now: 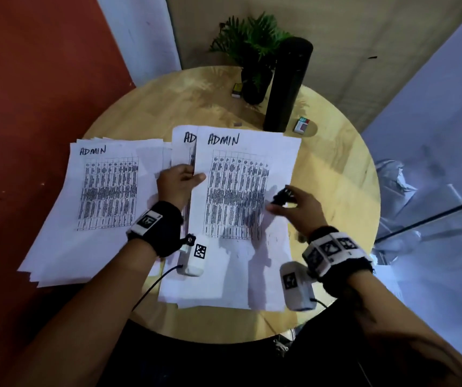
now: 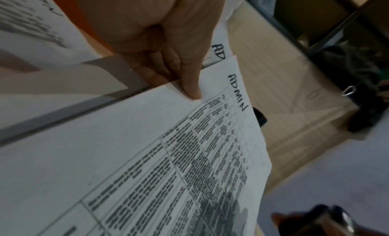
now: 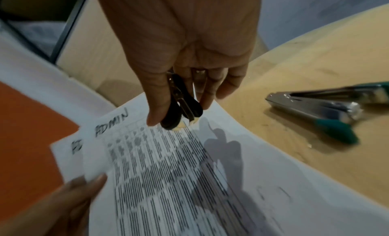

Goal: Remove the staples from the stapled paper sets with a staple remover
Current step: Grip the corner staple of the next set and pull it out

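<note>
A printed sheet headed ADMIN [image 1: 241, 247] lies on top of the middle paper set on the round wooden table [image 1: 336, 174]. My left hand [image 1: 193, 174] pinches its left edge, thumb [image 2: 193, 90] on top and the other fingers under the sheet. Beneath it a second sheet [image 1: 182, 146] shows at the top left. My right hand [image 1: 283, 202] hovers over the sheet's right side and grips a black staple remover [image 3: 181, 105], whose metal jaws point down at the paper. No staple can be made out in any view.
Another ADMIN paper stack [image 1: 98, 219] lies at the left, overhanging the table edge. A tall black cylinder [image 1: 288, 85], a potted plant [image 1: 252, 46] and two small boxes [image 1: 301, 125] stand at the back. A green-handled stapler [image 3: 315, 110] lies right of the papers.
</note>
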Demonstrator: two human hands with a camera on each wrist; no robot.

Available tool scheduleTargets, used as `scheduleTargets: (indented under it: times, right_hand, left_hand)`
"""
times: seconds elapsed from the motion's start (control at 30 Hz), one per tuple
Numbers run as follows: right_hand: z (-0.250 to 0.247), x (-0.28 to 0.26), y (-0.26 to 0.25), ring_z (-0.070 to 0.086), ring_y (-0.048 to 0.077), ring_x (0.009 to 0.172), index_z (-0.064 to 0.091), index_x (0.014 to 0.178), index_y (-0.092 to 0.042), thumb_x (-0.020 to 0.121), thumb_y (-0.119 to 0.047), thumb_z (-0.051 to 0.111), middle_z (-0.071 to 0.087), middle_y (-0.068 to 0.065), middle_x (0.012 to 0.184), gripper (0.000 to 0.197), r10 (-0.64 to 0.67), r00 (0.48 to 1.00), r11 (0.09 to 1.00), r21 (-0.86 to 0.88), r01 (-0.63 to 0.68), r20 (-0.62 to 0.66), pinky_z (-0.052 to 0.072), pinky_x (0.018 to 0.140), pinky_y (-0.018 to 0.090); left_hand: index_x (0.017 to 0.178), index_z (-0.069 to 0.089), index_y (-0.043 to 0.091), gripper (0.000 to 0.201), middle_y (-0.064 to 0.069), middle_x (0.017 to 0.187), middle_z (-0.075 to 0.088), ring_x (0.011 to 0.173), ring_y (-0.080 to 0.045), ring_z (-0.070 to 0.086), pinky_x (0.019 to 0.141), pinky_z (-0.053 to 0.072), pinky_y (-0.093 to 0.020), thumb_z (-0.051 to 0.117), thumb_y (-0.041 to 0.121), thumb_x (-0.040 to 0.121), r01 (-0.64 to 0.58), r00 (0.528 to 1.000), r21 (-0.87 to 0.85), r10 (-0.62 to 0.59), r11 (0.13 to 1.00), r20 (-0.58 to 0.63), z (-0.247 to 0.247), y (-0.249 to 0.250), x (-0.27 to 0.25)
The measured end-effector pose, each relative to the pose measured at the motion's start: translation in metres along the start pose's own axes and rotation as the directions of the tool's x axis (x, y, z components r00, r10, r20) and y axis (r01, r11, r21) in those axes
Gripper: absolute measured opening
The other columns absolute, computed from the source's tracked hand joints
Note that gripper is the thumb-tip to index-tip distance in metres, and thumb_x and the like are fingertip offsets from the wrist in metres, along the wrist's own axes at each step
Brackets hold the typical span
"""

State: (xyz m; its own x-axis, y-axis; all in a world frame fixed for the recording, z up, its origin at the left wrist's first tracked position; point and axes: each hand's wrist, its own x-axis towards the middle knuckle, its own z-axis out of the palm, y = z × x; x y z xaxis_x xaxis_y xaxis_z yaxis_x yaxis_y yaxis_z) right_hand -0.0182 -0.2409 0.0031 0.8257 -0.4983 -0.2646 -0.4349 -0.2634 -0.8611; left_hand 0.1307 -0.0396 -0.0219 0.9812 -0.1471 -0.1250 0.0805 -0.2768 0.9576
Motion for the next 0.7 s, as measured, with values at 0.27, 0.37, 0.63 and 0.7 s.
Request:
scheduleTargets:
  times: [0.27,0.37,0.63,0.7]
  right_hand:
    - [-0.043,0.016,-0.044,0.063,-0.001,0.081,0.065,0.087,-0.026,0.045,-0.038,0.086,0.064,-0.005,0.106,0.048,-0.054,0.993,0.830,0.557,-0.014,0.106,0.043,0.070,0.019]
    - [-0.051,0.019,-0.053,0.064,-0.001,0.076,0.068,0.090,-0.023,0.026,-0.053,0.089,0.071,-0.011,0.087,0.073,-0.129,0.980,0.789,0.614,0.008,0.154,0.047,0.062,0.010]
    - [-0.062,0.015,-0.059,0.066,0.002,0.073,0.074,0.076,-0.020,0.020,-0.045,0.093,0.073,-0.007,0.083,0.064,-0.164,0.975,0.704,0.710,0.007,0.153,0.052,0.064,0.014]
    - [-0.069,0.010,-0.062,0.067,0.002,0.075,0.076,0.074,-0.022,0.022,-0.044,0.093,0.074,-0.007,0.084,0.060,-0.191,0.969,0.691,0.722,0.017,0.160,0.053,0.068,0.015]
  left_hand:
    - [0.072,0.061,0.006,0.020,0.014,0.061,0.070,0.060,0.002,0.063,0.066,0.051,-0.014,0.066,-0.014,0.075,-0.115,0.989,-0.295,0.136,0.949,0.052,-0.010,0.037,-0.027]
    - [0.073,0.063,0.007,0.020,0.015,0.062,0.070,0.061,0.002,0.063,0.067,0.051,-0.015,0.066,-0.013,0.075,-0.131,0.987,-0.316,0.153,0.940,0.045,-0.014,0.045,-0.030]
    - [0.068,0.053,0.018,0.032,0.005,0.062,0.059,0.058,0.000,0.051,0.063,0.044,-0.015,0.079,0.000,0.068,-0.270,0.954,-0.230,0.227,0.935,-0.194,-0.035,0.068,-0.036]
    - [0.079,0.045,0.026,0.045,0.005,0.077,0.050,0.065,0.004,0.045,0.063,0.039,-0.011,0.085,0.012,0.063,-0.334,0.902,-0.146,0.271,0.931,-0.336,-0.045,0.081,-0.030]
